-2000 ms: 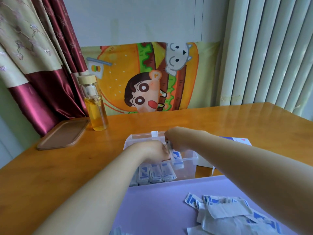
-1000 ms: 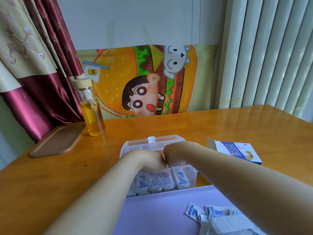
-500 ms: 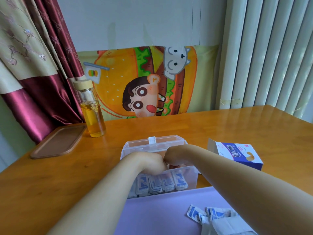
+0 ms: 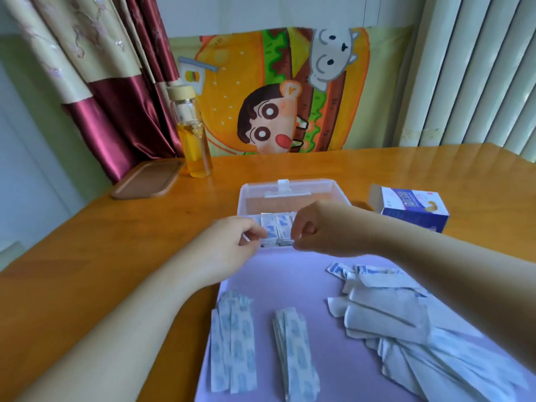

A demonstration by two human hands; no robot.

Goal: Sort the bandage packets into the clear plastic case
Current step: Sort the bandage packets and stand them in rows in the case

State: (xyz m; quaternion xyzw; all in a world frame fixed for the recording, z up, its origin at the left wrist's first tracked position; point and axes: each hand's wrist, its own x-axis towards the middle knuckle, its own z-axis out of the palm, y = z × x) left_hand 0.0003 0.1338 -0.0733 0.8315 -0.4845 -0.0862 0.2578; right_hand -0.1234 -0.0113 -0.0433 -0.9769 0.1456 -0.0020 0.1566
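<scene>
Wooden table (image 4: 87, 256) — one clear case (image 4: 290, 195), three packet piles (image 4: 293, 352).

The left forearm (image 4: 130, 314) is bare and reaches from the near left corner up toward the middle of the scene. The right forearm (image 4: 435, 256), also bare, comes in from the near right and slants far and leftward. The two hands meet side by side, close together but apart. The left hand (image 4: 232, 242) has its fingers curled, and its thumb and fingertips pinch the thin white edge of a packet (image 4: 246, 237). The right hand (image 4: 319, 230) is bent at the wrist with its fingers curled tightly inward and its fingertips pointing down and left. Whether it grips anything cannot be told.
</scene>
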